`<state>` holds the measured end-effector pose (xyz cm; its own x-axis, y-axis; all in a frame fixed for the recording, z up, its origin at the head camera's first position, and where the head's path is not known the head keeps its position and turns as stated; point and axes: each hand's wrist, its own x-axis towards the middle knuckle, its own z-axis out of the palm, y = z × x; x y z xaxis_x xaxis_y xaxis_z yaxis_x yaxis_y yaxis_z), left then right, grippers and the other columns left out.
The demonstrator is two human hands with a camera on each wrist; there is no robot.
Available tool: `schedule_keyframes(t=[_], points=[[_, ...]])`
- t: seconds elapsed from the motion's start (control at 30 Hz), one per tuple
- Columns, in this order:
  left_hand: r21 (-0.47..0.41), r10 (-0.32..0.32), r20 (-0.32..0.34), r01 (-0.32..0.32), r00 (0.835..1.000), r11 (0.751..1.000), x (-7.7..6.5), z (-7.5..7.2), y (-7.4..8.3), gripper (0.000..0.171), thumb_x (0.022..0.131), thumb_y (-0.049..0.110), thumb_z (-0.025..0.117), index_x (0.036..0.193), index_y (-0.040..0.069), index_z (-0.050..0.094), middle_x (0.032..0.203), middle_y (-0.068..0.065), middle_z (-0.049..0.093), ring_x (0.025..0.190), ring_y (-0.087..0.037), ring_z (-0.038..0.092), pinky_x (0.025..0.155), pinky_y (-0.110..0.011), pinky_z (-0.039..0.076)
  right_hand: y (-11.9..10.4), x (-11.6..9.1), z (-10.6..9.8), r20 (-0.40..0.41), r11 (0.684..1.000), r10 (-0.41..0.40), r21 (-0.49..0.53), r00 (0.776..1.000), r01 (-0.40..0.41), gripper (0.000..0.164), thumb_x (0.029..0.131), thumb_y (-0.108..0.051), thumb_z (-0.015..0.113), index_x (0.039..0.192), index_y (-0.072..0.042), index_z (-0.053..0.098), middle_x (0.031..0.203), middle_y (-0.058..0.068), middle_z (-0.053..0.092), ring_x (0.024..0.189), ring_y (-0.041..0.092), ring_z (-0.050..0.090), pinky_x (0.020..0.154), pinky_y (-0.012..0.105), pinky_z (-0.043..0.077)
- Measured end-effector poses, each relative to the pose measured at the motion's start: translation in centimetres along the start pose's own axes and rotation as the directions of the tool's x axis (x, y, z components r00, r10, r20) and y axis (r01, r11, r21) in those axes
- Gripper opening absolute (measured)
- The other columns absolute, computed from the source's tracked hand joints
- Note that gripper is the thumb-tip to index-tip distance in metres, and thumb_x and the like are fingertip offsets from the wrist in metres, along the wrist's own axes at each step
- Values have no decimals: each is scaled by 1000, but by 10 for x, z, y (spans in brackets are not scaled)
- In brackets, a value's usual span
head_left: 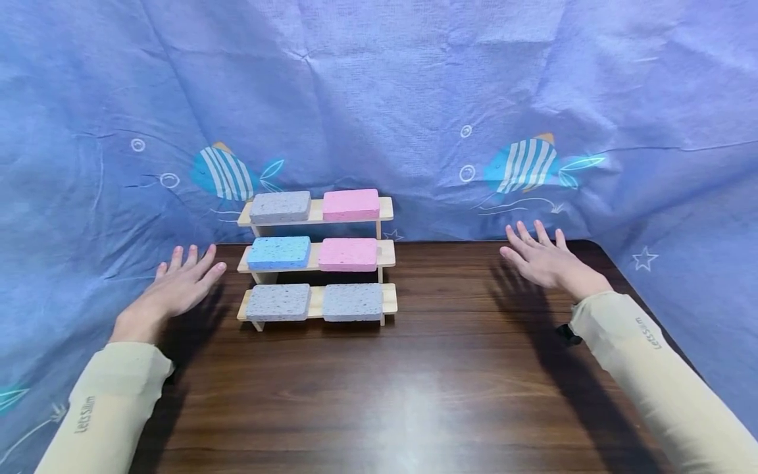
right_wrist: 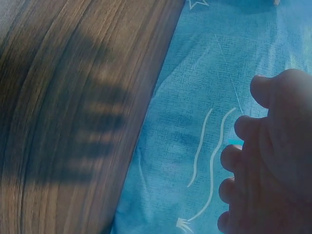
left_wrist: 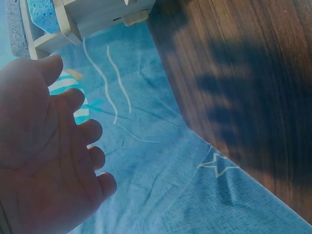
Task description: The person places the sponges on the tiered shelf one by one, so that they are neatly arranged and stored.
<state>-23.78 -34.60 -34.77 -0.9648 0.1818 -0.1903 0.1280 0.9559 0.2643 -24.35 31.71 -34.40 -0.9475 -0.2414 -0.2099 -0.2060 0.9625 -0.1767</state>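
Observation:
In the head view, my left hand [head_left: 180,286] hovers palm down with spread fingers, just left of a wooden three-step rack [head_left: 389,253]. My right hand [head_left: 547,263] is held the same way near the table's back right, well apart from the rack. Neither hand touches anything. Each step bears two sponge-like blocks with pitted surfaces. On top are a grey block [head_left: 280,207] and a pink block [head_left: 351,205]. The middle step has a blue block [head_left: 279,253] and another pink block [head_left: 348,255]. Two grey blocks [head_left: 278,303] lie on the bottom step.
The dark wooden table [head_left: 331,388] reflects a bright patch of light near its front. Behind it and at both sides hangs a blue cloth [head_left: 379,99] printed with fish and stars. The rack stands at the table's back, left of its middle.

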Motion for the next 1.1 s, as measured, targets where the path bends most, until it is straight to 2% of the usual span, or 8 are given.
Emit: schedule_keyframes(t=[0.13,0.47,0.63,1.1], points=[[16,14,-4,-14,1000,1000,2,-1,4,82,105,63,12,161,3,4,156,-42,-8,142,-57,-20,109,-74,-8,2,-2,-1,1,1000,1,6,1000,-1,80,106,-62,17,162,-8,-5,164,25,-11,146,49,-22,107,71,-19],[38,33,-24,-32,999,999,4,2,2,78,107,60,13,161,4,10,156,-43,-1,143,-59,-14,109,-74,-5,3,-1,3,-12,1000,16,-1,1000,-16,83,104,-66,14,163,-8,-1,166,23,-5,148,46,-20,104,68,-26],[23,24,-18,-24,1000,999,2,4,0,79,107,60,14,161,2,9,156,-43,-1,143,-59,-15,109,-74,-6,2,0,8,-11,1000,-2,14,1000,3,78,107,-60,17,163,-7,0,166,24,-6,148,46,-20,106,68,-24],[36,15,8,-15,1000,999,0,0,4,79,107,60,12,161,3,7,156,-43,-6,142,-60,-16,108,-75,-8,-1,0,7,-6,1000,8,5,1000,-8,82,105,-64,16,163,-8,5,166,22,-4,148,47,-18,107,68,-22]])
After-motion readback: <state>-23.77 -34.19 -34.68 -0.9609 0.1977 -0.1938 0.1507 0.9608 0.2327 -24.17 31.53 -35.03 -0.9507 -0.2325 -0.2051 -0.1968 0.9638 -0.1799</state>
